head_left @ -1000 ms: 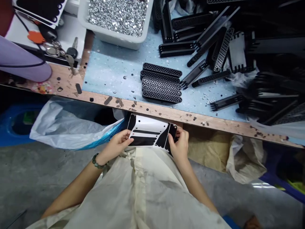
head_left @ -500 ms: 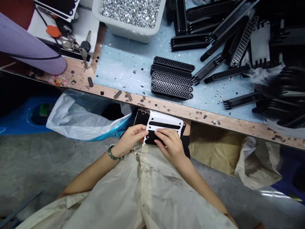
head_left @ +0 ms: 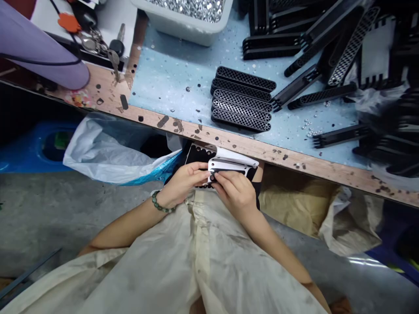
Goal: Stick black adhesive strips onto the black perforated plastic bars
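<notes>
Over my lap, just below the table edge, is a white backing sheet [head_left: 231, 155] with black die-cut sticker strips on it. It is bent, with a fold running across it. My left hand [head_left: 183, 182] is closed on the sheet's left edge, thumb against fingertips. Close beside it, my right hand [head_left: 236, 192] has its fingertips pinched at a black strip on the same sheet; whether the strip is lifted off, I cannot tell. Another black-covered sheet [head_left: 198, 155] lies underneath, partly hidden by both hands.
Black lattice-faced plastic parts [head_left: 242, 99] lie in a row on the blue tabletop [head_left: 170, 87]. More are heaped at the right. A white tub [head_left: 186, 31] holds small metal pieces. Keys [head_left: 114, 56] lie at left. A white bag [head_left: 101, 150] and a brown sack [head_left: 291, 203] hang below the edge.
My right hand has moved from the sheet's right end to near my left hand. The sheet has gone from spread out to bent over. The view has shifted slightly.
</notes>
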Available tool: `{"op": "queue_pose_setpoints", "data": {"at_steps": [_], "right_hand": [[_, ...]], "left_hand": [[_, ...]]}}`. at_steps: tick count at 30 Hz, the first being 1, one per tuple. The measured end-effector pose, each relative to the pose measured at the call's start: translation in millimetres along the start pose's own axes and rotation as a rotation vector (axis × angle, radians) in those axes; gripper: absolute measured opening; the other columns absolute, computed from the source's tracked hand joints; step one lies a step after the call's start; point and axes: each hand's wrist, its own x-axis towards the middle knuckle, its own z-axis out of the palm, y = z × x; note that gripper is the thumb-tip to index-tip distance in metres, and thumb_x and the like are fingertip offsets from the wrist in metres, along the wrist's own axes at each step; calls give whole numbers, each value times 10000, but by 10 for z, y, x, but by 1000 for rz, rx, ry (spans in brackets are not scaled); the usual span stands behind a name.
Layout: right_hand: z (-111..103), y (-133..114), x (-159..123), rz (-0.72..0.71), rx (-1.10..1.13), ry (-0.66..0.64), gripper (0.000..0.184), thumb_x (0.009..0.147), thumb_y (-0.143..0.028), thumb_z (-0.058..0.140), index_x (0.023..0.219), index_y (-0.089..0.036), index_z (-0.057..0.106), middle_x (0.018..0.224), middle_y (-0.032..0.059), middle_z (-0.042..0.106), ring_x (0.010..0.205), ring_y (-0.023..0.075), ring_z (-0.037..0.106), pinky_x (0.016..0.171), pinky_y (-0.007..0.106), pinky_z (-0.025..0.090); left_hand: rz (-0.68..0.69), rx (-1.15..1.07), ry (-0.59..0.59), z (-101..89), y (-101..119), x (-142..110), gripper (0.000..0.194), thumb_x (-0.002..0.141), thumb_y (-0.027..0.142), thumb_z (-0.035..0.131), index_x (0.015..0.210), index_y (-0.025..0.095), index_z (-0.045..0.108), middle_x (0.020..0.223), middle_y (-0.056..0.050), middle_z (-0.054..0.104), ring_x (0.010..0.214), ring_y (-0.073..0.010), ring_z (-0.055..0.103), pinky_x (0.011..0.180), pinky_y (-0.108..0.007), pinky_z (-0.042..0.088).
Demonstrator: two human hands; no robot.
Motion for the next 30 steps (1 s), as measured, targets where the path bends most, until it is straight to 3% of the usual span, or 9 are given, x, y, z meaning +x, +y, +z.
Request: {"op": "queue_pose_setpoints", "data": {"at_steps": [3, 6, 13, 18, 24, 30], "right_hand": [[20, 41, -31, 30, 22, 29, 247, 817, -156, 668, 1058, -158, 616, 989, 74, 689, 902, 187, 629, 789, 316, 506], [29, 49, -49, 47, 73, 63, 260, 807, -123, 665, 1059, -165, 612, 985, 82, 685, 911, 188, 630, 795, 317, 517], [38, 36, -17, 76, 191, 96, 291, 805, -104, 660, 1082, -174, 610, 991, 79, 685, 934, 183, 632, 820, 332, 524], [38, 72, 25, 126, 260, 122, 233, 831, -99, 621, 1049, -181, 635, 960, 71, 692, 899, 179, 639, 790, 332, 525], [40, 143, 19, 209, 342, 100, 178, 855, -144, 602, 1025, -181, 642, 937, 75, 683, 896, 187, 643, 788, 336, 536], [53, 174, 25, 151, 267, 97, 225, 855, -74, 561, 1040, -183, 632, 946, 72, 689, 880, 173, 648, 785, 313, 540]], "left_hand": [[56, 19, -71, 16, -23, -18, 486, 705, 226, 765, 1143, 124, 579, 934, -81, 707, 843, -130, 666, 782, -212, 516], [144, 82, -60, 22, -52, -26, 526, 718, 217, 752, 1187, 154, 523, 932, -74, 715, 882, -162, 680, 805, -248, 531], [216, 88, -36, 8, -91, 40, 489, 732, 223, 736, 1152, 137, 501, 847, -50, 709, 793, -121, 679, 748, -201, 529], [292, 108, -36, 49, -117, 32, 585, 724, 169, 731, 1221, 168, 422, 956, -51, 680, 871, -115, 659, 791, -209, 518], [284, 142, 25, 84, -127, 61, 496, 762, 165, 680, 1171, 185, 400, 912, -35, 672, 812, -101, 645, 722, -187, 494], [353, 215, 49, 75, -141, 113, 205, 784, 173, 646, 879, 153, 466, 948, -48, 652, 906, -111, 635, 800, -207, 494]]}}
